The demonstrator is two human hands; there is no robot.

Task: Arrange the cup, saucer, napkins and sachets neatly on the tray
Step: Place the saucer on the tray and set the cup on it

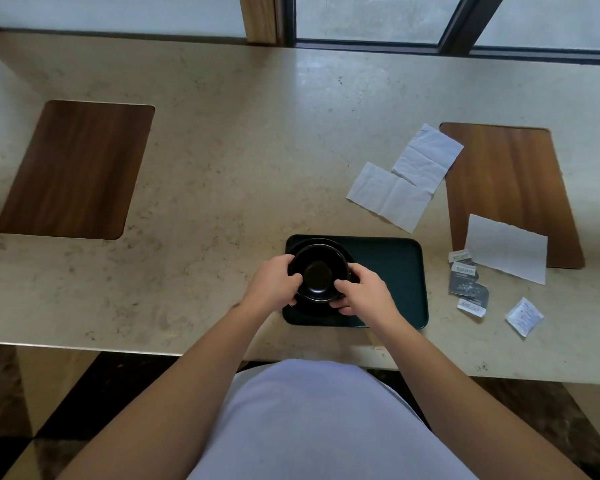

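Note:
A black cup [317, 271] sits over a black saucer [326, 242] at the left end of a dark green tray [395, 271]. My left hand [274, 285] grips the cup's left side and my right hand [364, 292] grips its right side. Whether the cup rests on the saucer or hangs just above it I cannot tell. Three white napkins lie on the counter to the right: two unfolded ones [388, 197] [426, 155] and a third [506, 249] partly on a wooden inlay. Several grey and white sachets [466, 284] lie right of the tray, one white sachet [524, 316] farther out.
The beige stone counter [239, 168] has a wooden inlay at the left [77, 169] and another at the right [506, 181]. Windows run along the far edge. The counter's near edge is just below the tray.

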